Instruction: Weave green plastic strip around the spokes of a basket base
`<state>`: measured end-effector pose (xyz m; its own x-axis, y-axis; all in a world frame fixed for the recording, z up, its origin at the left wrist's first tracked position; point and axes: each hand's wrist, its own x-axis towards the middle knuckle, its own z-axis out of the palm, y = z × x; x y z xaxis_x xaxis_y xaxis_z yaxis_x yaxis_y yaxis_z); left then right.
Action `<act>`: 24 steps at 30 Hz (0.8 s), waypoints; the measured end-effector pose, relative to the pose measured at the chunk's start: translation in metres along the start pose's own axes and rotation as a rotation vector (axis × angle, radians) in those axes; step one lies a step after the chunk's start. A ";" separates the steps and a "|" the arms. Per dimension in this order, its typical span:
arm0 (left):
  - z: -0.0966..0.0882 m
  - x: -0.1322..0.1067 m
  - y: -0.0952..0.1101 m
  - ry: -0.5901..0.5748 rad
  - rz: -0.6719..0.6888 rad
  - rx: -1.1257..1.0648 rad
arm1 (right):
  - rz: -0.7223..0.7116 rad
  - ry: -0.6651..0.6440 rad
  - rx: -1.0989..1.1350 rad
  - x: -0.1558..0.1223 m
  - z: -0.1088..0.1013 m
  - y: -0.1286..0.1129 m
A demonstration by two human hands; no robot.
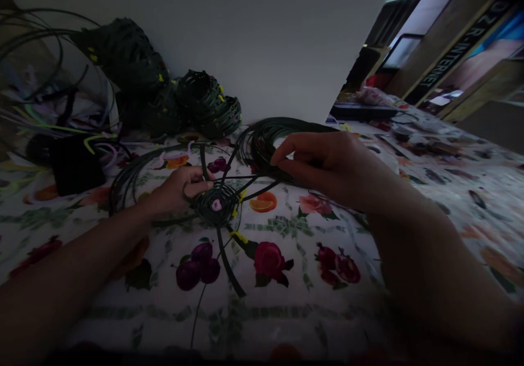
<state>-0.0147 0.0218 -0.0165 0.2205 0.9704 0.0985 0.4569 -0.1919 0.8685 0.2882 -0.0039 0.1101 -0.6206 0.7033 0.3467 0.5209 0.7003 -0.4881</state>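
Observation:
A small round piece of dark woven plastic strip [216, 205] with a pink centre lies on a floral cloth [266, 262], its long dark spokes [228, 262] radiating outward. My left hand [180, 190] grips the edge of this woven disc and a spoke beside it. To the right, my right hand [323, 164] pinches a dark plastic strip [282, 176] between thumb and fingers. That strip runs from a loose coil of dark strips [260, 145] just behind the hand. My fingers hide part of the coil.
Dark woven baskets [204, 104] with yellow marks are heaped against a pale wall at the back. Bundles of coloured strips [53, 66] and a black pouch [76, 164] lie at the left. Scattered small items [413, 134] cover the cloth at the far right.

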 end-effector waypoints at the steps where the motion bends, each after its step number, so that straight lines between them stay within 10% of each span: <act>1: -0.001 0.002 -0.002 0.003 -0.021 -0.035 | 0.016 -0.003 0.030 0.001 -0.002 0.007; 14: 0.001 -0.005 0.031 0.218 -0.158 -0.281 | 0.306 -0.139 0.461 0.019 0.012 0.102; 24: 0.000 -0.003 0.022 0.030 -0.248 -0.278 | 0.316 -0.058 0.779 0.012 0.008 0.112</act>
<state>-0.0052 0.0150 0.0025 0.1049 0.9871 -0.1208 0.2412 0.0926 0.9661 0.3341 0.0822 0.0532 -0.5538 0.8297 0.0693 0.1352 0.1717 -0.9758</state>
